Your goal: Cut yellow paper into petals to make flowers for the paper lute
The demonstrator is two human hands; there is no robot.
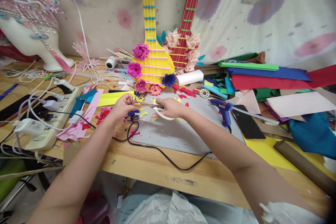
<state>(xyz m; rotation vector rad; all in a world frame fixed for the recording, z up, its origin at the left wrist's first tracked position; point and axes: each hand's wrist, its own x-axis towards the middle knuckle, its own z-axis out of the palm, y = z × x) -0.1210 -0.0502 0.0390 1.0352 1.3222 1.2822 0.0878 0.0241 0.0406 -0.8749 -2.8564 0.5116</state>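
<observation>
At the far left a white mannequin head (25, 40) in a pearl headdress stands on the wooden surface (147, 166). Nearer me a power strip (54, 124) lies crowded with plugs and a white charger (29, 126). Pink and red paper scraps (86, 120) lie between the strip and my left hand (123, 106). That hand is curled in with thumb and fingers pinched together at the tip of the scissors (154, 107); whether there is a scrap between them is too small to tell. Just below it sits a small heap of dark blue snippets (132, 114), and a black cable (157, 148) loops past over the grey cutting mat (178, 133). The scissors lie roughly level above the mat, blades pointing left, and my right hand (171, 107) is closed around their white handles. Behind my hands a yellow paper guitar (154, 64), trimmed with pink and blue paper flowers, leans on the draped wall. A red guitar (187, 17) leans beside it, with a white roll (189, 77) lying at its foot. To the right of my right hand a blue glue gun (223, 110) rests on the mat's edge. A black phone (248, 124) lies flat just beside it. Furthest right, sheets of green, blue and red coloured paper (270, 77) are stacked in a loose pile.
</observation>
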